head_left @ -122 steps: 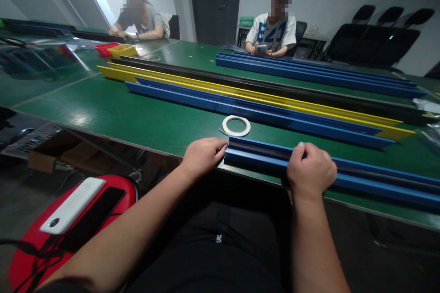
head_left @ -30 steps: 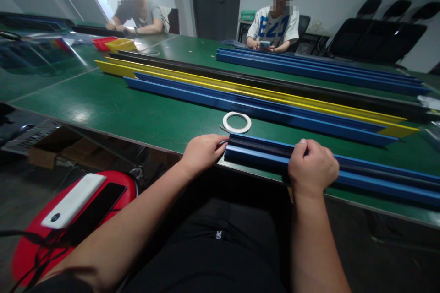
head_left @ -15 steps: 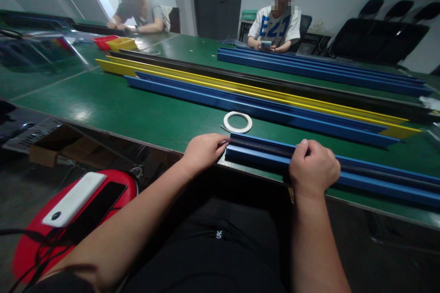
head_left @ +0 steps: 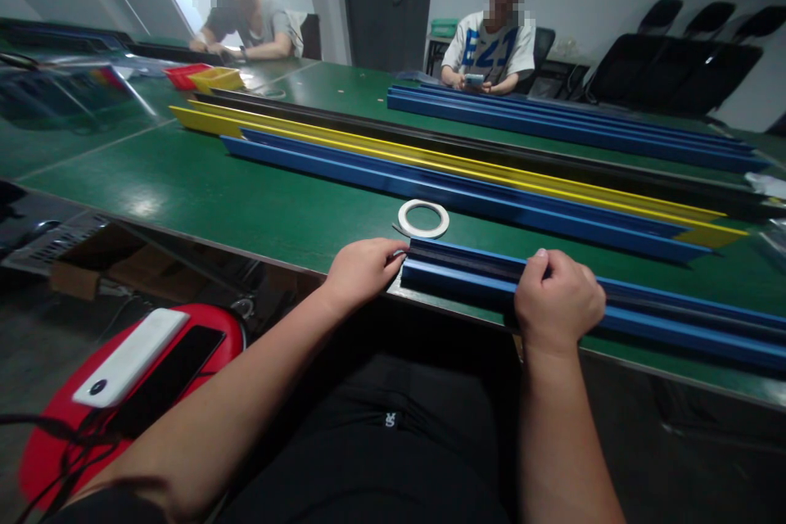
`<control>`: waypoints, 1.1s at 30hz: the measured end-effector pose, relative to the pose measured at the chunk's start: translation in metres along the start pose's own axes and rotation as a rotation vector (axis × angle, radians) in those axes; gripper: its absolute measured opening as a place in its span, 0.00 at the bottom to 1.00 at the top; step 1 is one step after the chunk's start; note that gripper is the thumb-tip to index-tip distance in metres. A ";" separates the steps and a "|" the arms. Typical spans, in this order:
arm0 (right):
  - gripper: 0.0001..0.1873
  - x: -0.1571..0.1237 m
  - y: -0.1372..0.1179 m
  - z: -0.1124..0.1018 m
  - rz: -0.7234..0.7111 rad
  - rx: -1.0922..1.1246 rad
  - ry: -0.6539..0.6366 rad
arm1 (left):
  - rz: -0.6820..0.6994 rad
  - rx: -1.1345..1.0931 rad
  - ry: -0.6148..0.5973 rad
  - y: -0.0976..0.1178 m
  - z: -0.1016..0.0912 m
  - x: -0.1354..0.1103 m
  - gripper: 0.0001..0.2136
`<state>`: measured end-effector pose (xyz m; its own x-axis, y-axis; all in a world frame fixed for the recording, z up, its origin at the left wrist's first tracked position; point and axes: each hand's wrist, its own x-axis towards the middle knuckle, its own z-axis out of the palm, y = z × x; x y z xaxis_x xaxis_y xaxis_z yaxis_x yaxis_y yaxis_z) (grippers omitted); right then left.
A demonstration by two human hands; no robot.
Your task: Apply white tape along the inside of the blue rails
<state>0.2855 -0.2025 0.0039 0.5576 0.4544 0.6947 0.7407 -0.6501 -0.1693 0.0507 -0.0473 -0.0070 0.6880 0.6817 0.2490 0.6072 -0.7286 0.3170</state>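
Note:
A long blue channel profile [head_left: 462, 275] with a dark inner groove lies along the table's near edge and runs out of view to the right. At its left end, my left hand [head_left: 362, 268] is closed in a pinch; a small dark bit shows at the fingertips, too small to name. My right hand [head_left: 557, 295] is closed over the same profile further right, thumb on top, its fingers mostly hidden. Just behind the profile's left end, a white roll of narrow tape [head_left: 443, 221] lies flat, a short tail loose at its left.
Beyond the tape lie another blue profile [head_left: 368, 170], a yellow profile [head_left: 202, 121] and a black one [head_left: 319, 108]. More blue profiles [head_left: 467, 108] lie farther back. Two people sit across the green table [head_left: 123, 180]. A red stool [head_left: 212, 393] holding a white device stands lower left.
The view has shifted very slightly. Both hands, the profile and the tape roll keep their places.

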 end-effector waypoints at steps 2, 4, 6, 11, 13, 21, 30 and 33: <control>0.16 0.000 0.000 0.000 0.002 0.001 0.001 | -0.003 -0.005 -0.003 0.000 0.000 0.000 0.14; 0.16 0.000 0.001 0.001 0.002 0.000 0.004 | -0.001 -0.005 -0.010 -0.001 0.000 0.001 0.15; 0.15 0.000 0.001 0.001 0.000 -0.002 0.006 | 0.000 0.005 -0.021 -0.001 -0.001 0.002 0.15; 0.15 0.000 0.000 -0.001 0.001 -0.001 0.001 | 0.005 0.009 -0.041 -0.002 -0.002 0.003 0.15; 0.16 0.000 0.000 -0.001 0.003 0.004 -0.011 | 0.004 0.003 -0.045 -0.001 -0.002 0.003 0.15; 0.17 0.000 0.000 0.000 0.013 0.012 -0.010 | 0.019 -0.030 -0.057 -0.001 -0.003 0.003 0.12; 0.16 0.000 0.001 0.000 0.000 0.005 -0.002 | -0.048 -0.041 -0.010 0.000 -0.001 0.001 0.14; 0.17 0.000 0.000 -0.001 0.004 0.007 -0.009 | -0.039 -0.038 -0.017 0.000 -0.001 0.002 0.14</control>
<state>0.2854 -0.2032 0.0041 0.5640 0.4574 0.6875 0.7409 -0.6479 -0.1768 0.0512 -0.0459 -0.0055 0.6710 0.7082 0.2198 0.6185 -0.6980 0.3609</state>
